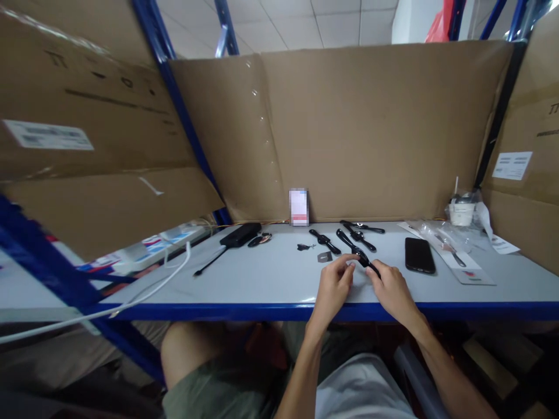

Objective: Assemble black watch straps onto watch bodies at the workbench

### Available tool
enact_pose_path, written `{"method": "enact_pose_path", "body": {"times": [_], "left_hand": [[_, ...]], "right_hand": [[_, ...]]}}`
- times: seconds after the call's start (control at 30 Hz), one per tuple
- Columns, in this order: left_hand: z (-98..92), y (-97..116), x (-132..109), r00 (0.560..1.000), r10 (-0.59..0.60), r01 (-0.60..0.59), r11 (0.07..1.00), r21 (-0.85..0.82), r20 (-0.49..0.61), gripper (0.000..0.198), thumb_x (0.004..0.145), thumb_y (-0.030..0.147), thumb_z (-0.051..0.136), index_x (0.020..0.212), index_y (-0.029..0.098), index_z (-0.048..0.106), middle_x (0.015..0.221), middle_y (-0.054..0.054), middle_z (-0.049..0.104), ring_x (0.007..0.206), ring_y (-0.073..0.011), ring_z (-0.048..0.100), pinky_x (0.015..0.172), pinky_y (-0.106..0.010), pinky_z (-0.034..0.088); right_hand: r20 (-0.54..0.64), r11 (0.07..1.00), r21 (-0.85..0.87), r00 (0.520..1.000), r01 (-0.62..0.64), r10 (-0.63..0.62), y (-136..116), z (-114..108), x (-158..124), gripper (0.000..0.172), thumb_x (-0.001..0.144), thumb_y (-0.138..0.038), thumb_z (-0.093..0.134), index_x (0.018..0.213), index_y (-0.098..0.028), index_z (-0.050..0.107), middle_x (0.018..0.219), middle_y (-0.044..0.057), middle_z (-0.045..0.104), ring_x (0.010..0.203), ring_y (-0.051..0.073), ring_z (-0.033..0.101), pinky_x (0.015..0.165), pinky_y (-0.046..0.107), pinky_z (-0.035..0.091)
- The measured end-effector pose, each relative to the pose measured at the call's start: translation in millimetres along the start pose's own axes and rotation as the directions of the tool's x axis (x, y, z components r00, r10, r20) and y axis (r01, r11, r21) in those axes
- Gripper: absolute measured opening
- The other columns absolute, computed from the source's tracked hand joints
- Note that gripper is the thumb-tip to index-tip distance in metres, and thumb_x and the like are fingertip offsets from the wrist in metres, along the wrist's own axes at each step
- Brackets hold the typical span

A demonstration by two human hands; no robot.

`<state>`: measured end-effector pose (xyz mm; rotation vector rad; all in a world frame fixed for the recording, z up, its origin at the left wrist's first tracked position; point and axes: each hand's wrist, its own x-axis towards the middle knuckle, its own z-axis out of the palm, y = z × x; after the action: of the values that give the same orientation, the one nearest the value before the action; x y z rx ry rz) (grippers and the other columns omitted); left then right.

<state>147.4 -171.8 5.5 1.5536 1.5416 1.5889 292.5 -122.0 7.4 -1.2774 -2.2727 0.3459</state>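
A black spokeshave (360,256) with two flared handles is held slantwise just above the table near its front edge. My right hand (392,288) is closed around its near handle. My left hand (335,283) has curled fingers, and its index fingertip presses on the middle of the spokeshave; the thumb lies close below, and anything between them is too small to make out. Beyond my hands lie more black spokeshaves (324,241), some of them overlapping at the back. A small grey square plate (324,256) rests left of the held one.
A black phone (420,255) and clear plastic packaging on a card (474,274) lie to the right, with a lidded cup (462,213) behind. Leftward are a black case (240,234) with a cable and small dark parts (259,240). A lit screen (299,207) leans on the cardboard wall (375,134).
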Motion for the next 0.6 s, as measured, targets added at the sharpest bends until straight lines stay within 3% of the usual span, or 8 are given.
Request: {"method": "enact_pose_path", "body": {"times": [0.17,0.37,0.6], "left_hand": [[-0.5,1.7,-0.9,1.000,-0.005,0.006,0.999,-0.032,0.016,0.044,0.088,0.037,0.050,0.117,0.012,0.073,0.051,0.006,0.044,0.044,-0.0093,0.039,0.049,-0.022,0.034],[1.1,0.0,-2.0,0.999,0.017,-0.012,0.995,0.100,-0.049,0.048,0.090,0.033,0.047,0.128,0.013,0.069,0.050,0.006,0.043,0.046,-0.0102,0.038,0.051,-0.023,0.033],[1.9,0.1,-2.5,0.999,0.026,-0.019,0.983,0.183,-0.036,0.043,0.090,0.033,0.048,0.115,0.013,0.076,0.050,0.003,0.049,0.049,-0.0120,0.042,0.053,-0.024,0.033]], "right_hand": [[-0.013,0.997,0.080,1.000,0.000,0.001,1.5,-1.3,0.7,0.025,0.101,-0.031,0.041,0.093,-0.022,0.063,0.086,0.007,0.072,0.087,0.023,0.066,0.071,0.026,0.037],[-0.015,0.996,0.086,1.000,0.001,0.000,1.5,-0.6,0.2,0.025,0.100,-0.032,0.042,0.091,-0.022,0.063,0.086,0.007,0.072,0.087,0.023,0.066,0.072,0.027,0.037],[-0.026,0.998,0.067,1.000,-0.013,0.015,-0.6,-1.1,-0.4,0.025,0.101,-0.031,0.041,0.093,-0.022,0.062,0.083,0.007,0.072,0.085,0.023,0.066,0.070,0.026,0.037]]}}
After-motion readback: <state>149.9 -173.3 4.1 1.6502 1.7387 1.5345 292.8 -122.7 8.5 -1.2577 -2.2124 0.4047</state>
